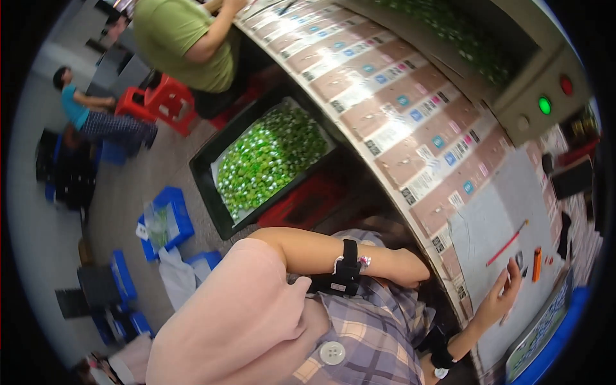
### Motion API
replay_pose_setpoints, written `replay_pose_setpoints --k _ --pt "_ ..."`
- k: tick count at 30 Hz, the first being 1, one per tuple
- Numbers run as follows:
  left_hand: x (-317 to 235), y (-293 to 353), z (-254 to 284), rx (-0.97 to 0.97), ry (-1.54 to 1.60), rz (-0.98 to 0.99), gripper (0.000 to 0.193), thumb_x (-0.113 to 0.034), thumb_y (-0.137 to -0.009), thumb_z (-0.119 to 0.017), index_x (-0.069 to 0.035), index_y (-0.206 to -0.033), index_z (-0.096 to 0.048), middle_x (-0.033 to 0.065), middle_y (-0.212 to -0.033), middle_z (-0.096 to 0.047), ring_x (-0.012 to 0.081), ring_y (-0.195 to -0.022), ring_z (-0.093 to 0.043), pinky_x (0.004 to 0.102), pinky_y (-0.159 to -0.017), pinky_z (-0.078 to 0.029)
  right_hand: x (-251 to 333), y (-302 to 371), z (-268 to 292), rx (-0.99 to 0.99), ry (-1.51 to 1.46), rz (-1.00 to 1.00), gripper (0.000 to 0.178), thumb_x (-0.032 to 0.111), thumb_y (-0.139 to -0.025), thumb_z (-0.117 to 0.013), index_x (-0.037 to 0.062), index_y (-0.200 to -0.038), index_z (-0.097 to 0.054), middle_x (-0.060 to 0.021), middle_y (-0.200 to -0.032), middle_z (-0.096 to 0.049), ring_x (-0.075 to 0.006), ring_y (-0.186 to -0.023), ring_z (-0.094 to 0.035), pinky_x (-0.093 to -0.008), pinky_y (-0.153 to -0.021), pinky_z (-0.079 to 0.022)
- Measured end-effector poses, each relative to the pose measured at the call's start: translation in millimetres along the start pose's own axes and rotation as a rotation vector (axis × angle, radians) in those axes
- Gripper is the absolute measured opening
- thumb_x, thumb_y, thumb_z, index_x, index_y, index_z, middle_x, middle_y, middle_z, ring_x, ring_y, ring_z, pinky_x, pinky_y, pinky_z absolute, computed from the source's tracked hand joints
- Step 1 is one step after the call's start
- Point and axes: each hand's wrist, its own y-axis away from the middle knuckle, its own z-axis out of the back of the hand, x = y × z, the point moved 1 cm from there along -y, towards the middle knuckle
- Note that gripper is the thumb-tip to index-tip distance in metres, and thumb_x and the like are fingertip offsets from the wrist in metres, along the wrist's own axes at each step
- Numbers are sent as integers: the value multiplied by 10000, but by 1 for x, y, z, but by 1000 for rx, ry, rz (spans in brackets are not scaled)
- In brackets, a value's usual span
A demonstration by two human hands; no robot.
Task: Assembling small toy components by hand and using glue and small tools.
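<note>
My left arm crosses from the lower left in a pink sleeve, with a black strap (pixel 348 269) on the forearm. My left hand (pixel 410 268) bends down beside the table edge; its fingers are hidden. Over the grey sheet (pixel 475 221) at the table's right, my right hand (pixel 499 298) holds its fingers apart, with nothing plainly visible in them. A thin red stick with a pointed end (pixel 507 244) lies just beyond the fingertips. Near it rests a small orange tool (pixel 536 264), its exact kind unclear.
A black crate (pixel 201 173) of shiny green pieces (pixel 256 170) stands left of the table (pixel 391 122). A machine panel with a lit green button (pixel 545 105) is at the far right. A blue tray (pixel 577 308) sits lower right. Two other people (pixel 186 38) are beyond, near red stools (pixel 168 102).
</note>
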Motion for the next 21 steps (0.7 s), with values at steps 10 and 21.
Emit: replay_pose_setpoints --k 10,21 --pt "49 133 93 -717 634 157 175 -139 -804 -592 -51 -944 -539 -6 -776 -567 77 -689 -542 223 -612 -452 37 -17 -8 8 -62 82 212 62 -871 -470 -18 -1048 -556 -88 -985 -582 -168 -902 -542 -267 -794 -407" --pt "83 329 188 -1306 -615 892 507 -151 -731 -639 -49 -1195 -463 173 -1113 -514 306 -1075 -471 367 -923 -368 61 -19 -12 -9 -140 42 164 19 -811 -514 -11 -959 -576 -119 -889 -583 -208 -793 -560 -301 -702 -448"
